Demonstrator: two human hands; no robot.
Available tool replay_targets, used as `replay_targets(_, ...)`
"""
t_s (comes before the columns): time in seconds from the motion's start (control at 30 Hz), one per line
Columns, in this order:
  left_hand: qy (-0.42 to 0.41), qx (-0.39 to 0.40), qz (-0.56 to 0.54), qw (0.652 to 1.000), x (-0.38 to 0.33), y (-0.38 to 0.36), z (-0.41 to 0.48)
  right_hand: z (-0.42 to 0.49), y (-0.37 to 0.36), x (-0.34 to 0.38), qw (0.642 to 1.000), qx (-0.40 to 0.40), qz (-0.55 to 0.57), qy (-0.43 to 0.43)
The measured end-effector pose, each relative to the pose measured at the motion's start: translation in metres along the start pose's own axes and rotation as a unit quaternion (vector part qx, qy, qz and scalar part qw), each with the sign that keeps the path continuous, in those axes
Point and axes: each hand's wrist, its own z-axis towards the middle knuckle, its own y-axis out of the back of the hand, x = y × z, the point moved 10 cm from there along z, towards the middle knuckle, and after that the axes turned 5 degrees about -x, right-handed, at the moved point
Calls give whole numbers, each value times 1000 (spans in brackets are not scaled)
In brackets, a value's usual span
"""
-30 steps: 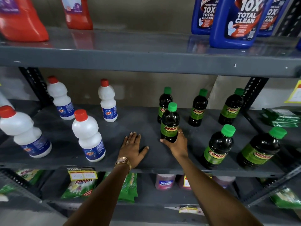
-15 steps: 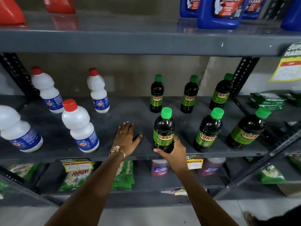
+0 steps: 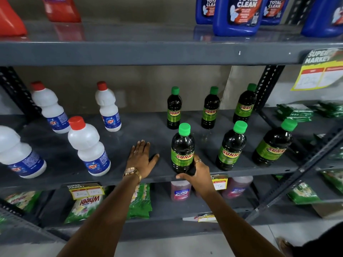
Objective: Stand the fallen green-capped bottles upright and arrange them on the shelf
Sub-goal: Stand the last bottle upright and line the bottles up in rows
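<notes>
Several dark green-capped bottles stand upright on the grey middle shelf (image 3: 130,175), in a back row and a front row. My right hand (image 3: 199,173) grips the base of the front left green-capped bottle (image 3: 182,148) near the shelf's front edge. To its right stand a second front bottle (image 3: 232,147) and a third front bottle (image 3: 272,145). The back row holds a left bottle (image 3: 174,108), a middle bottle (image 3: 211,108) and a right bottle (image 3: 245,103). My left hand (image 3: 142,160) lies flat on the shelf, fingers spread, left of the held bottle.
White red-capped bottles (image 3: 89,147) stand on the shelf's left half. Blue jugs (image 3: 237,15) and red jugs (image 3: 61,8) sit on the shelf above. Green detergent packs (image 3: 83,206) and pink bottles (image 3: 181,191) fill the shelf below. A slotted upright (image 3: 267,86) bounds the right side.
My right hand drew the held bottle from deeper on the shelf toward the front edge, into line with the two front bottles. My left hand stayed flat on the shelf.
</notes>
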Motion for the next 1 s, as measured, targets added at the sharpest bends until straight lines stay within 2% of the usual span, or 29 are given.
replay_targets(0.17,15,-13,-14,1000,-1,5,-2,-2,-1,1,1000,11,7,-3)
replay_targets(0.23,41,-34,-56,997,-2,13,-10,-3,0,4,1000,15,24,0)
replay_targets(0.3,86,-111,-132,981,-4,30,-29,-8,7,1,998,10,63,13)
replay_targets(0.37,129,-221,-222,941,-10,51,-64,-23,21,-15,994,-17,104,0)
replay_targets(0.4,133,-263,-253,921,-22,58,-85,-34,34,-27,993,-40,115,-12)
replay_targets(0.47,98,-297,-287,905,-64,63,-125,-59,76,-47,983,-136,119,-15)
replay_targets(0.53,32,-278,-306,910,-120,57,-149,-74,132,-69,956,-254,142,-26)
replay_targets(0.6,-36,-219,-320,921,-169,41,-152,-72,178,-91,928,-343,136,-50)
replay_targets(0.67,-59,-163,-332,927,-211,26,-137,-54,216,-109,919,-371,113,-65)
replay_targets(0.73,-35,-120,-351,928,-235,9,-112,-26,238,-121,932,-347,82,-67)
replay_targets(0.87,84,-78,-361,925,-238,-27,-69,7,246,-128,969,-234,33,-64)
replay_targets(1.0,115,-103,-293,944,-243,-33,-63,9,246,-137,977,-204,26,-61)
